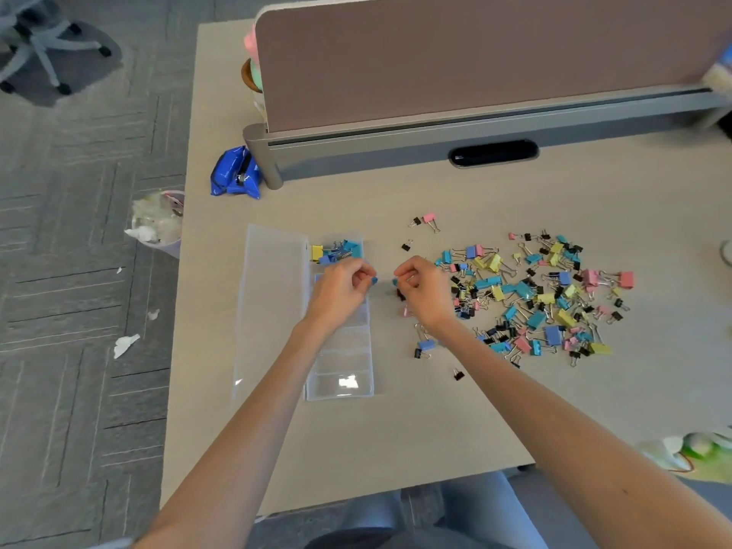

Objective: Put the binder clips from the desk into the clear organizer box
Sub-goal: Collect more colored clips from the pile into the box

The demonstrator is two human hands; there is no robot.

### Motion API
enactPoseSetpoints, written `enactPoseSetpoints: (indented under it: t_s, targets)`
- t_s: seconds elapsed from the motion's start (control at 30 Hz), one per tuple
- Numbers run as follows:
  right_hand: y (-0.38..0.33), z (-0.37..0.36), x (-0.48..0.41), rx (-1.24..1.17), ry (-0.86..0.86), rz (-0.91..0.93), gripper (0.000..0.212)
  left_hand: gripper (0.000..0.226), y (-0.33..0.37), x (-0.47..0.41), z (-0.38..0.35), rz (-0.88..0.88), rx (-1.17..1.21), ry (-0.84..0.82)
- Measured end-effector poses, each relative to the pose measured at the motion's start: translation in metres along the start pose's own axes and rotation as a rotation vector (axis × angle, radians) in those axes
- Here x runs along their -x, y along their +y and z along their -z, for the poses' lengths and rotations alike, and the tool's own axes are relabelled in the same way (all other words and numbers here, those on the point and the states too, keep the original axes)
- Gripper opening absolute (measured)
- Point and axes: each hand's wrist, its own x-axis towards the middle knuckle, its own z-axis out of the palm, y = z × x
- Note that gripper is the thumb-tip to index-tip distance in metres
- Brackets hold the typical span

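The clear organizer box (341, 380) lies on the desk, its lid (273, 311) folded open to the left. Its far compartment holds blue and yellow binder clips (336, 250). A large loose pile of coloured and black binder clips (534, 295) spreads to the right of the box. My left hand (342, 289) hovers over the box's second compartment with fingers pinched; what it holds is hidden. My right hand (424, 291) is just right of the box, closed on a binder clip, with a black clip (400, 295) showing under its fingers.
A blue pouch (235, 174) lies at the back left beside the grey base of the desk divider (475, 65). A waste bin (158, 223) stands on the floor left of the desk. A few stray clips (426, 219) lie behind the hands.
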Motion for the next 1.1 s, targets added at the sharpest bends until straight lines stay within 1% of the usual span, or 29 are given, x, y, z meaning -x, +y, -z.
enactPoseSetpoints:
  t_s: [0.17,0.4,0.67,0.8,0.87,1.0,1.1]
  targets:
    - [0.027,0.049,-0.006,0.018,0.036,-0.041,0.013,0.011,0.035,-0.016,-0.039,-0.045,-0.007,-0.082]
    - [0.078,0.117,-0.015,0.048,0.056,-0.113,0.013,0.012,0.082,-0.034,-0.099,-0.025,-0.023,-0.178]
    - [0.142,0.184,-0.025,0.121,0.049,-0.187,0.014,0.017,0.134,-0.054,-0.162,-0.029,-0.071,-0.231]
    - [0.167,0.214,-0.031,0.244,0.079,-0.139,0.015,0.018,0.153,-0.068,-0.190,-0.050,-0.104,-0.208]
    - [0.180,0.228,-0.035,0.324,0.115,-0.098,0.020,0.022,0.159,-0.075,-0.202,-0.057,-0.152,-0.151]
    - [0.202,0.249,-0.042,0.515,0.130,-0.003,0.036,0.042,0.161,-0.086,-0.218,-0.057,-0.328,0.010]
    - [0.212,0.258,-0.047,0.612,0.074,0.012,0.042,0.055,0.159,-0.092,-0.220,0.027,-0.406,0.042]
